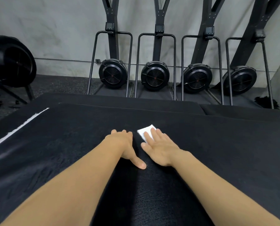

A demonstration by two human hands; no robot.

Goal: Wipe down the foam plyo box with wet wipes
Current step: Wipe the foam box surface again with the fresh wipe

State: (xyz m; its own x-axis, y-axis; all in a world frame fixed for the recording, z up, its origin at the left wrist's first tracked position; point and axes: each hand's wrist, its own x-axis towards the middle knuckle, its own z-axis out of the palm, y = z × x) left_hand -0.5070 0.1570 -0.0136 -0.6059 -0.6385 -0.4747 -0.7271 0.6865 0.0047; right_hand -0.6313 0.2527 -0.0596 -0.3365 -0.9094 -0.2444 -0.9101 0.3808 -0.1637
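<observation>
The black foam plyo box (pixel 71 144) fills the lower part of the head view, and I look down on its top face. A folded white wet wipe (pixel 144 131) lies on that face near the middle. My right hand (pixel 158 148) presses flat on the wipe with straight fingers, covering its near half. My left hand (pixel 124 144) rests palm down on the box just left of the wipe, thumb stretched toward me, holding nothing.
A white strip (pixel 18 126) runs along the box's left edge. More black foam boxes (pixel 242 113) sit behind and to the right. Several black ski-type machines (pixel 154 75) stand against the grey wall. A fan bike wheel (pixel 12 62) is at the far left.
</observation>
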